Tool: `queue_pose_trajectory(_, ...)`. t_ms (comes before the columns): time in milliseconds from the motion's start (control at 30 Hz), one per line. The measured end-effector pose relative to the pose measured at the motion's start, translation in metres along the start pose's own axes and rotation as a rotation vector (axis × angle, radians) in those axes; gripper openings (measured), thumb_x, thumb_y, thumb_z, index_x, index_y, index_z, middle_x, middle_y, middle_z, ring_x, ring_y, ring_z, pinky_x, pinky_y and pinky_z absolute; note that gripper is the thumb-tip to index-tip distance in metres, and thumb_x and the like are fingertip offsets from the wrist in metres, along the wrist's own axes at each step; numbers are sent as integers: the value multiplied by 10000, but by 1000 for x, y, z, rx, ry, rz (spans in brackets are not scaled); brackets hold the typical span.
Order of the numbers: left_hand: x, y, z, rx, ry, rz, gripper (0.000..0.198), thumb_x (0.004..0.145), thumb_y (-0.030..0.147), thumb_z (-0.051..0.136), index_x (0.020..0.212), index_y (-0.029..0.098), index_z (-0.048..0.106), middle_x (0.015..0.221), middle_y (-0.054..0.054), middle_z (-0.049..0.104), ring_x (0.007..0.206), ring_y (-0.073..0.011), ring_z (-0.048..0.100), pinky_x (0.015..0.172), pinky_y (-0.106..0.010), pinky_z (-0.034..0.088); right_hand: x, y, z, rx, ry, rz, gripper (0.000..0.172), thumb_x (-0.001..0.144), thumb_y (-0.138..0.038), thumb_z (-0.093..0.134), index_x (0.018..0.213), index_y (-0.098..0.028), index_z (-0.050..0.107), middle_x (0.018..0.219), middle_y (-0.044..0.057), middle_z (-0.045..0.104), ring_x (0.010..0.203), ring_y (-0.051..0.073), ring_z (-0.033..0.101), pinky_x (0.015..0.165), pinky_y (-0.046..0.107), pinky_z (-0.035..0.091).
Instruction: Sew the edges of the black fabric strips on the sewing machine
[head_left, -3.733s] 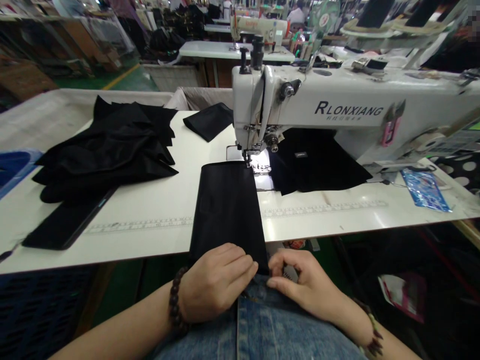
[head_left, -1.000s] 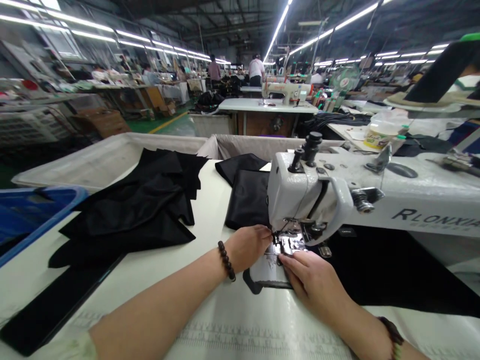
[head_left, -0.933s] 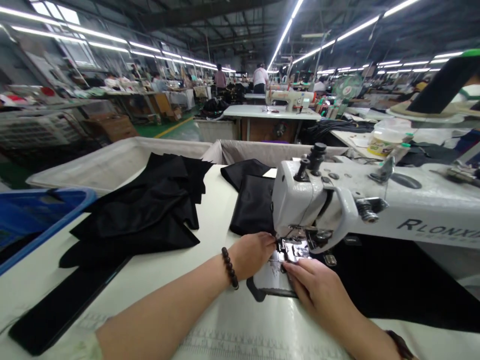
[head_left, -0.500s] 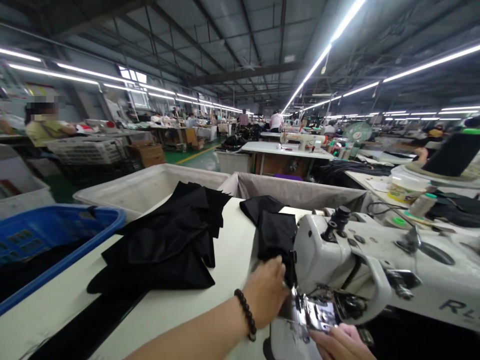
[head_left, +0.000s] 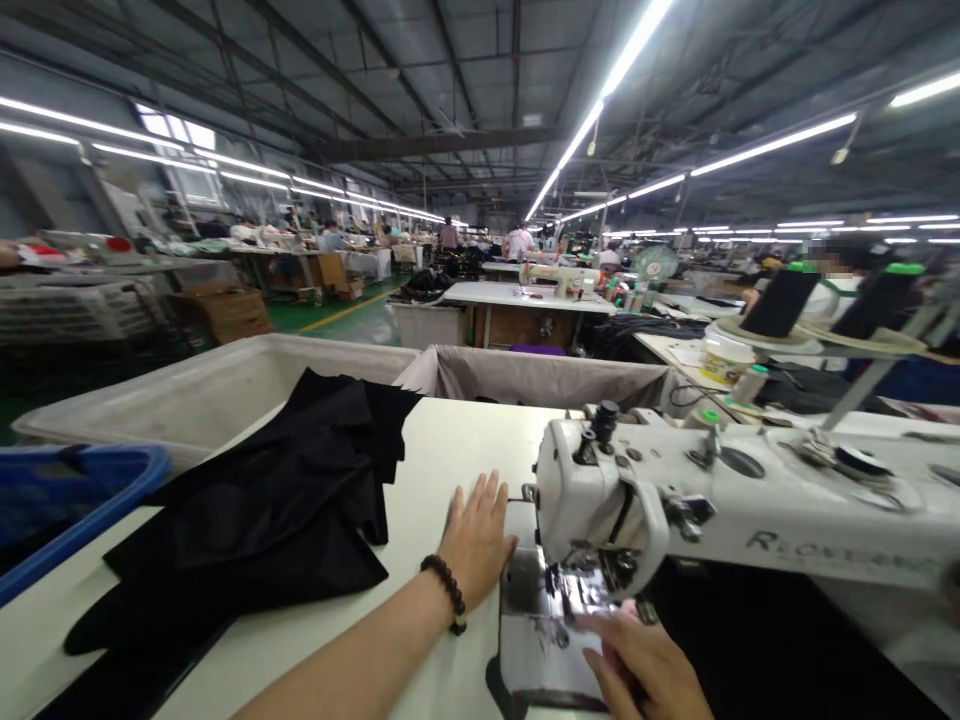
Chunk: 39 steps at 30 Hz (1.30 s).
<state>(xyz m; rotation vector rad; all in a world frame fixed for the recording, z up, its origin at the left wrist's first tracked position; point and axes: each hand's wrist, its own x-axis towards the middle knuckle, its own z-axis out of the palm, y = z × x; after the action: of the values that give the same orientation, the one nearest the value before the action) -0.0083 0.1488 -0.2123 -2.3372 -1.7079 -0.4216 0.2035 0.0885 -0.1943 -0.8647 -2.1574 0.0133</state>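
Head view. Half a second earlier the left hand pushes a black piece along behind the machine head. That piece is no longer in view. The left hand [head_left: 476, 535] lies flat on the table [head_left: 450, 440], fingers spread and straight, holding nothing. A bead bracelet [head_left: 446, 592] sits at the wrist. The right hand [head_left: 641, 670] rests at the lower edge of the frame, fingers stretched toward the plate [head_left: 536, 625]. Nothing shows in its grasp, though motion blur hides detail. The plate under the machine [head_left: 600, 495] is bare, with no cloth under the foot. The station thus stands between pieces: one is off the plate and none is loaded.

Surface: a pile [head_left: 262, 520] of black cut cloth lies on the table, left of the left hand and apart from it. More dark cloth [head_left: 750, 650] lies under the machine arm at right. A cloth-lined bin [head_left: 540, 378] stands against the far table edge. A white trough [head_left: 225, 385] and a blue crate [head_left: 82, 490] stand further left.

Room: a long workshop under strip lights. Thread cones [head_left: 780, 300] stand behind the machine. Further tables, a second machine [head_left: 559, 280] and other people fill the background.
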Motion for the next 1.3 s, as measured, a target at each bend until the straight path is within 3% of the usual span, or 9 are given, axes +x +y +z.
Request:
queue_pose_trajectory(67, 1, 0, -7, -33, -1, 45, 459, 790, 165, 526, 1218, 36, 425, 1285, -215, 436, 1190, -318, 401, 948, -503, 360, 5, 0, -14, 60, 43, 74, 46, 824, -174, 489, 836, -188, 532, 564, -17, 511, 515, 133, 499, 498, 235, 431)
queue_pose_trajectory(233, 2, -2, -20, -132, -79, 174, 163, 845, 112, 447, 880, 125, 606, 911, -93, 605, 848, -196, 567, 783, -329, 465, 1, 12, -65, 57, 252, 347, 129, 822, -187, 540, 695, -192, 515, 631, -9, 536, 575, 125, 511, 551, 245, 421)
queue_pose_trajectory(333, -3, 3, -30, -119, -127, 238, 184, 859, 138, 446, 795, 129, 618, 837, -87, 603, 754, -186, 575, 684, -301, 479, -11, 6, -86, -8, -11, 322, 43, 787, -223, 611, 805, -191, 589, 767, 27, 597, 705, 159, 559, 648, 288, 446)
queue_pose_trajectory(433, -10, 13, -44, -87, -181, 333, 212, 858, 141, 447, 736, 126, 620, 793, -87, 608, 693, -190, 577, 608, -295, 477, -23, -4, -85, -193, -335, 219, 268, 717, -191, 684, 971, -184, 602, 935, 66, 615, 847, 214, 559, 754, 359, 437)
queue_pose_trajectory(633, -33, 32, -74, -91, -223, 524, 176, 823, 65, 460, 763, 127, 614, 833, -71, 612, 766, -195, 571, 690, -315, 486, -27, -6, -63, -355, -454, 165, 106, 768, -77, 566, 804, -152, 633, 850, 78, 635, 788, 220, 554, 699, 350, 417)
queue_pose_trajectory(833, -62, 35, -95, -180, -145, 599, 215, 842, 65, 408, 770, 116, 604, 774, -79, 594, 694, -191, 556, 646, -341, 507, -28, -10, -65, -294, -405, 174, 126, 744, -122, 596, 867, -129, 621, 895, 99, 636, 843, 238, 547, 764, 372, 403)
queue_pose_trajectory(1033, -78, 36, -94, -237, -101, 609, 235, 850, 80, 386, 792, 114, 612, 755, -81, 593, 679, -190, 564, 631, -336, 521, -32, -15, -59, -174, -281, 262, 176, 778, -70, 473, 779, -146, 632, 820, 97, 656, 773, 221, 569, 812, 397, 376)
queue_pose_trajectory(1200, -86, 36, -94, -306, -67, 574, 239, 850, 91, 383, 805, 128, 614, 760, -74, 600, 679, -180, 576, 634, -324, 529, -34, 0, -66, -36, -51, 458, 181, 823, -223, 462, 697, -168, 580, 668, 39, 623, 601, 163, 563, 574, 271, 423)
queue_pose_trajectory(1300, -87, 38, -96, -375, -75, 546, 217, 842, 98, 401, 842, 124, 617, 817, -78, 621, 727, -183, 600, 671, -325, 544, -30, 21, -73, 27, 125, 575, 296, 846, -358, 418, 603, -192, 455, 463, -40, 462, 407, 110, 446, 398, 213, 348)
